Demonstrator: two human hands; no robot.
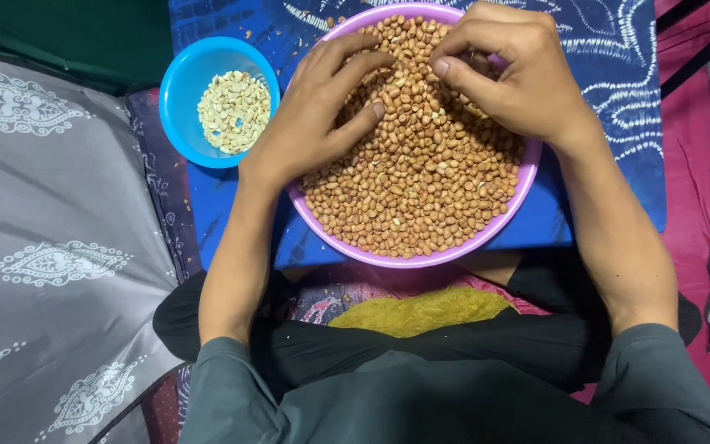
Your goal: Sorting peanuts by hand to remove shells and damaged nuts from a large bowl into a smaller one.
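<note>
A blue patterned cloth (618, 123) is lying under both hands, bearing a purple bowl (527, 185) heaped with brown-skinned peanuts (421, 181). The left hand (318, 111) is resting open on the nuts, fingers spread. Just beside it, the right hand (511, 70) is pinching peanuts between thumb and fingertips. Left of the left hand, a smaller blue bowl (178, 90) is holding pale skinned peanuts (234, 111).

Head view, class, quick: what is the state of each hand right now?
Left hand: open, fingers spread on the brown peanuts in the purple bowl.
Right hand: fingers pinched together over the peanuts; what they hold cannot be told.
</note>
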